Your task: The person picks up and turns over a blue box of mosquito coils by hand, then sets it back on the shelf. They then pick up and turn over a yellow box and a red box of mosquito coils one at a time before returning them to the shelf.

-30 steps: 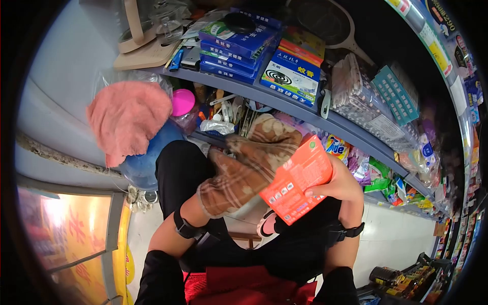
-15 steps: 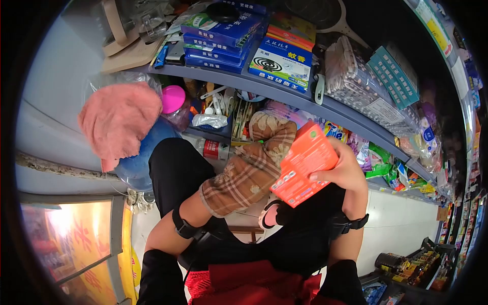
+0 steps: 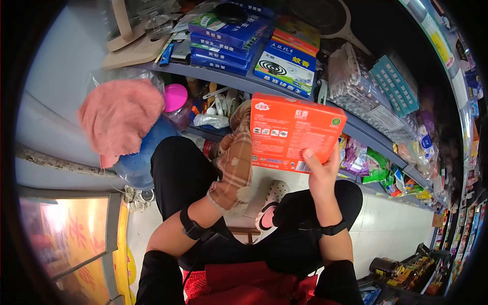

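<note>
My right hand (image 3: 325, 175) grips an orange-red mosquito coil box (image 3: 297, 133) by its lower right corner, thumb on the printed face. The box is held up in front of the shelf, its broad side toward me. My left hand is covered by a brown plaid cloth mitt (image 3: 233, 175) with pale flower patches, which hides the fingers. The mitt is raised beside the left edge of the box, and its upper end overlaps the lower shelf in this view.
Blue mosquito coil boxes (image 3: 223, 43) are stacked on the upper shelf (image 3: 213, 79), beside a white-and-blue coil box (image 3: 284, 66) and a wrapped bundle (image 3: 356, 84). A pink cloth (image 3: 121, 119) lies over a blue tub (image 3: 140, 162) at left. Bottles (image 3: 401, 269) stand at lower right.
The box has been turned upright and moved up and left, its broad printed side now facing me. The mitt has shifted left, off the front of the box to its left edge.
</note>
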Tool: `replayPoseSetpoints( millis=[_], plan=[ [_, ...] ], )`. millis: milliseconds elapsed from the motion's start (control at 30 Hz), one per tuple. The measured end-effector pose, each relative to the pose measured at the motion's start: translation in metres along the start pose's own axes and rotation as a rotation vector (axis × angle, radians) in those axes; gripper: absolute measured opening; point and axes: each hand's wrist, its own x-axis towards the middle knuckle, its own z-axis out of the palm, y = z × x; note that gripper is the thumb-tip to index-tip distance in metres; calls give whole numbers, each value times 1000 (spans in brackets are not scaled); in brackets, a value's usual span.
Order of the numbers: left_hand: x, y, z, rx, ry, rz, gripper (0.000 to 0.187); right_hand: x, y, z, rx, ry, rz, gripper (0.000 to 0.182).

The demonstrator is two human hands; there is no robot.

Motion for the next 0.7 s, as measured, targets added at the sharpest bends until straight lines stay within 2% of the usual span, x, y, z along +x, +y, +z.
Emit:
replayPoseSetpoints(
  millis=[67, 133, 167, 267, 300, 400, 500, 600, 633, 700],
  plan=[
    [-5, -11, 8, -106, 33, -121, 41, -8, 4, 13, -31, 11, -54, 59],
    [10, 2, -1, -557, 46, -457, 40, -10, 7, 20, -31, 28, -131, 56],
    [19, 17, -6, -953, 68, -714, 39, -10, 7, 23, -39, 50, -169, 56],
    [39, 41, -20, -1379, -18, -909, 40, -15, 12, 31, 18, 126, -218, 57],
    [42, 42, -24, -1450, -28, -929, 40, -15, 15, 32, 53, 150, -227, 57],
    [49, 32, -39, -1571, -63, -878, 43, -12, 25, 25, 42, 54, -71, 56],
    [54, 20, -57, -1657, -151, -803, 46, 3, 10, 7, -66, -152, -31, 55],
    [54, 22, -69, -1730, -258, -769, 49, 20, -1, -26, -13, -396, 97, 43],
    [53, 25, -70, -1744, -288, -772, 50, 22, -10, -29, -54, -400, 124, 43],
    [50, 34, -68, -1768, -335, -791, 52, 35, -2, -28, -33, -566, -85, 39]
  ],
)
